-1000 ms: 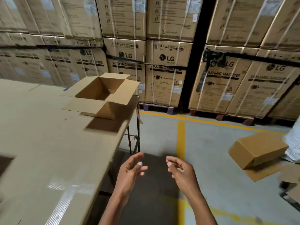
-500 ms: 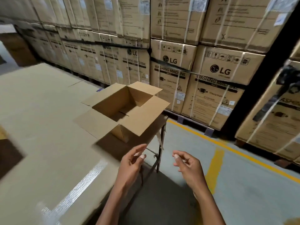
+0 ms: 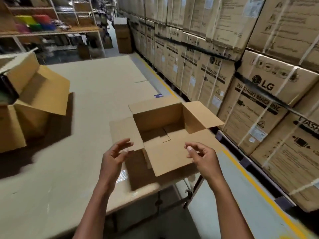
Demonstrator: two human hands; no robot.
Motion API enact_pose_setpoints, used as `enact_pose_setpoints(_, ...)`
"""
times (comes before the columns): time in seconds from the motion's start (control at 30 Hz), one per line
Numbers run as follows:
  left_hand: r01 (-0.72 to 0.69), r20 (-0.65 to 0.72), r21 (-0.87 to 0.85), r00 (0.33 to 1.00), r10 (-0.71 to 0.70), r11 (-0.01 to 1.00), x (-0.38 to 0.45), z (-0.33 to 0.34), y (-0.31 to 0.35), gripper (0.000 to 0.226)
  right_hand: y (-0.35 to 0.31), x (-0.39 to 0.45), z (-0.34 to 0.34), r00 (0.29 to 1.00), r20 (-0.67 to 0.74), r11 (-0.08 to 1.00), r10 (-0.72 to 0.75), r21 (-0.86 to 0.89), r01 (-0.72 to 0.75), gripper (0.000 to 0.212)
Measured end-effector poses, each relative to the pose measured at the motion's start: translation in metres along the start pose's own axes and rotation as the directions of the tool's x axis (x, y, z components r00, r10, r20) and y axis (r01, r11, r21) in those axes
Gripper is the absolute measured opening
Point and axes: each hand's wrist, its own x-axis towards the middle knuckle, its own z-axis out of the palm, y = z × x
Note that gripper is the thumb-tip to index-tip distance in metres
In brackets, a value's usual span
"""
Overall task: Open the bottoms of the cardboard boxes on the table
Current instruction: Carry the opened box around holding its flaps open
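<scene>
A small cardboard box (image 3: 160,121) stands upright near the right corner of the cardboard-covered table (image 3: 89,104), its top flaps spread outward and its interlocked bottom flaps visible inside. My left hand (image 3: 115,155) hovers at the box's near-left flap, fingers apart, holding nothing. My right hand (image 3: 202,156) floats over the near flap, fingers loosely curled and empty. A larger open box (image 3: 32,94) lies tilted at the table's left edge, one flap hanging down.
Strapped stacks of washing-machine cartons (image 3: 250,87) line the right side behind a yellow floor line (image 3: 248,178). Shelving with coloured bins (image 3: 34,23) stands at the far left. A tall carton (image 3: 123,37) is beyond the table's far end.
The view has swung left and closer to the small box. Both hands have risen from below the table edge to the box's near flaps.
</scene>
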Motion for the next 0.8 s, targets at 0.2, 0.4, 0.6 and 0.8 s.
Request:
enact_pose_setpoints(0.2,0.056,-0.209,-0.018,0.976,-0.058,0.998,0.084,-0.014,-0.011,0.040,0.009,0.070,-0.009,0.994,0.100,0.999,-0.031,-0.013,0.032,0.020)
enact_pose_setpoints(0.4,0.258,-0.105,-0.107,0.957,-0.269,0.960,0.117,-0.023,-0.025,0.047,0.010,0.132,-0.029,0.988,0.145,0.998,-0.053,-0.024,0.057,0.021)
enact_pose_setpoints(0.6,0.256,-0.075,-0.067,0.962,-0.261,0.964,0.121,-0.022,-0.027,0.052,0.003,0.207,-0.039,0.942,0.310,0.979,-0.126,-0.116,0.168,0.025)
enact_pose_setpoints(0.8,0.209,-0.134,0.055,0.971,-0.200,0.976,0.119,-0.003,-0.020,0.055,0.031,0.291,-0.074,0.914,0.396,0.922,-0.085,-0.317,0.223,0.032)
